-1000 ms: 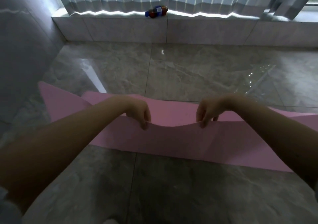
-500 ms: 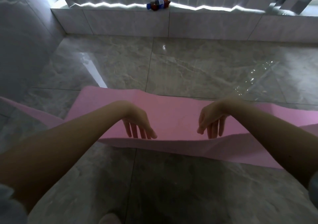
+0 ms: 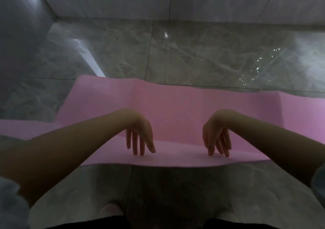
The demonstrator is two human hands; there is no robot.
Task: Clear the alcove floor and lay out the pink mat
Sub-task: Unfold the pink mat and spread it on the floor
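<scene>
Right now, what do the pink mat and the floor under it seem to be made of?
The pink mat looks like thin, soft foam or rubber with a matte finish: it ripples, creases and lifts at its edges instead of lying stiff. The floor looks like polished stone or marble-patterned tile: grey veining, straight joints and mirror-like window glare. Which exactly, I cannot tell.

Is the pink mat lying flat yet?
Not fully: the pink mat is spread on the floor, but creases show and its far edge ripples.

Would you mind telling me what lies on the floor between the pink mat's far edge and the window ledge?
In the head view, nothing: only bare, glossy grey floor tiles separate the pink mat from the ledge.
</scene>
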